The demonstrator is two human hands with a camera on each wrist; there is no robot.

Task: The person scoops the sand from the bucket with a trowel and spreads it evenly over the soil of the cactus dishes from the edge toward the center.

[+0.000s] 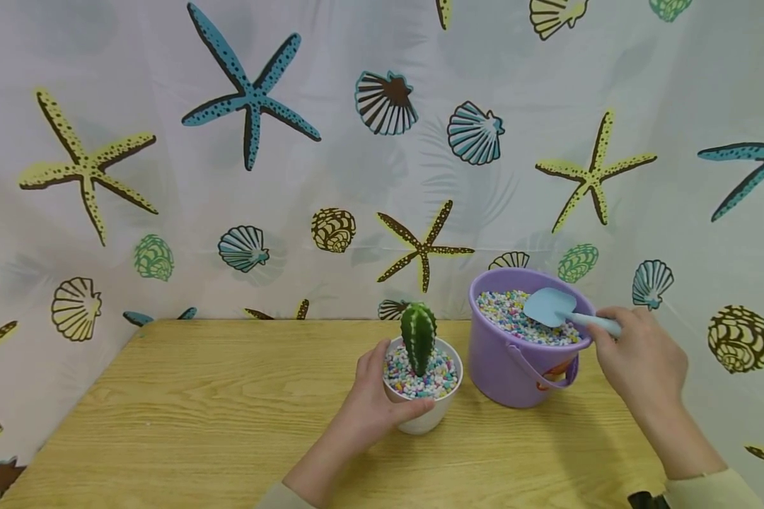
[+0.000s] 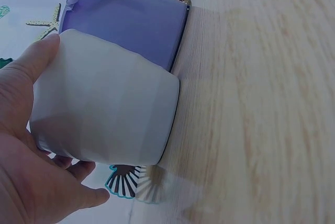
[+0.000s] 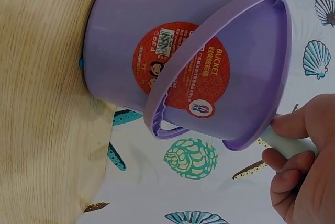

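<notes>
A white flower pot [image 1: 424,420] stands on the table, filled with multicoloured pebbles [image 1: 442,373] around an upright green cactus [image 1: 418,338]. My left hand [image 1: 377,396] grips it from the left, thumb across the front and fingers round the far side of the rim. To its right is a purple bucket [image 1: 499,367], holding many of the same small pebbles [image 1: 506,311]. My right hand [image 1: 643,353] grips the handle of a light blue toy shovel [image 1: 550,305]. The shovel's blade lies over the pebbles inside the bucket, and its handle crosses the right rim.
The bucket's handle [image 3: 183,62] hangs down over a red label [image 3: 144,59] on its side. A wooden table [image 1: 197,410] reaches back to a white curtain [image 1: 331,170] printed with starfish and shells. A small dark object [image 1: 648,500] shows at the lower right edge.
</notes>
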